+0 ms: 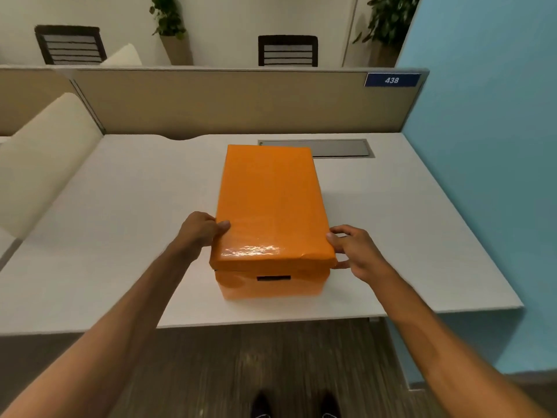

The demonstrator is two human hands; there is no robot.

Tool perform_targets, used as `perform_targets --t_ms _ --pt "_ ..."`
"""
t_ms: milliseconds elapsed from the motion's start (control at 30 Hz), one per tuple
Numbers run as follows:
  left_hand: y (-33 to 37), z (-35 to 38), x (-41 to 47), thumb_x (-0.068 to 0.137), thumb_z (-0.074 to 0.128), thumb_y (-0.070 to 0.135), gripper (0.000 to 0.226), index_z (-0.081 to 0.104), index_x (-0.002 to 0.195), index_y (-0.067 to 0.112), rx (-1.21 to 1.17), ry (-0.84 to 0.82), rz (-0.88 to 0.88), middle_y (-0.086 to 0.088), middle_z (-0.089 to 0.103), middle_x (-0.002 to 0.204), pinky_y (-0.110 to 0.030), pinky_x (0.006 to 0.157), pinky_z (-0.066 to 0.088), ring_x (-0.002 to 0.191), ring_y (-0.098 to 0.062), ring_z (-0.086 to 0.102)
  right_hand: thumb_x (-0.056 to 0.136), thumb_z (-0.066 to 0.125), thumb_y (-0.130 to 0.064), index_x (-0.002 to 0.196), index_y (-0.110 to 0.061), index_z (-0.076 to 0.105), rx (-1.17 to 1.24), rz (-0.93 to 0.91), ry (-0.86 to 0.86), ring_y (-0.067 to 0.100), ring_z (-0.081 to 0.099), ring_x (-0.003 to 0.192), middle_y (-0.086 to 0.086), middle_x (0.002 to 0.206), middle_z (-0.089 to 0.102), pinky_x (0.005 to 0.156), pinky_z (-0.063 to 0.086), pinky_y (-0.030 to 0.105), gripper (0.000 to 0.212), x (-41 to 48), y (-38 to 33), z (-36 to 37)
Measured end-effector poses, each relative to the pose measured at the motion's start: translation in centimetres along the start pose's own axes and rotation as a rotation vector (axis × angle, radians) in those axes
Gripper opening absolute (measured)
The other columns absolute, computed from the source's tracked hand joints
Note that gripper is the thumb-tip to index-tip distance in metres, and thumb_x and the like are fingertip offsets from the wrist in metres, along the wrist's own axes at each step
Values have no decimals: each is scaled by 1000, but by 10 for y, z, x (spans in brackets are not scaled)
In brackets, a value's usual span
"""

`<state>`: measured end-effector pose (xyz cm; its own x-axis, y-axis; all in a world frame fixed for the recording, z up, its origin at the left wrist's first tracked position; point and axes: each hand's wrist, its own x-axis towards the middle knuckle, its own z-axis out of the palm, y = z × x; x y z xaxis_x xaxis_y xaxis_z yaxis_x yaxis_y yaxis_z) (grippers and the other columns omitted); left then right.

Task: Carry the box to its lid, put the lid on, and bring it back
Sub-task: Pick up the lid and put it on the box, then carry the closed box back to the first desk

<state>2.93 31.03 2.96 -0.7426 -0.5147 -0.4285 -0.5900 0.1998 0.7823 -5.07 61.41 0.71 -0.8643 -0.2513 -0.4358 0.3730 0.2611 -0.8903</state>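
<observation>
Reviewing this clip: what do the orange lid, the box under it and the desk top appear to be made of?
Lid: probably cardboard wrapped in glossy orange film or tape; bright glare and wrinkles show near its front edge, and one corner is dented.
Box: same orange covering, likely cardboard; a dark handle slot is cut in the front.
Desk top: smooth matte pale grey, looks like laminate board; core not visible.
</observation>
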Motion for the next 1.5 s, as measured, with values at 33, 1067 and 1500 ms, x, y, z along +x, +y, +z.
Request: perform_targets --t_ms 33,1067,1500 --pt "-3 0 1 89 67 29 46 59 122 -2 4 -7 -2 -14 64 115 -47 89 52 99 -31 61 94 62 -20 116 -17 59 -4 3 7 23 63 93 3 105 64 71 56 47 22 0 2 2" --pt "-35 13 20 86 72 19 83 21 151 20 -113 -40 98 -15 44 148 -55 99 44 128 -39 50 93 62 -28 134 -19 55 -202 -154 224 27 60 112 2 124 61 92 54 46 43 25 31 19" --pt "7 11 88 88 66 40 77 26 151 20 -77 -12 114 -13 43 150 -50 100 43 130 -37 48 94 61 -36 149 -21 37 -498 -391 131 28 49 130 8 149 44 103 43 44 62 126 -29 29"
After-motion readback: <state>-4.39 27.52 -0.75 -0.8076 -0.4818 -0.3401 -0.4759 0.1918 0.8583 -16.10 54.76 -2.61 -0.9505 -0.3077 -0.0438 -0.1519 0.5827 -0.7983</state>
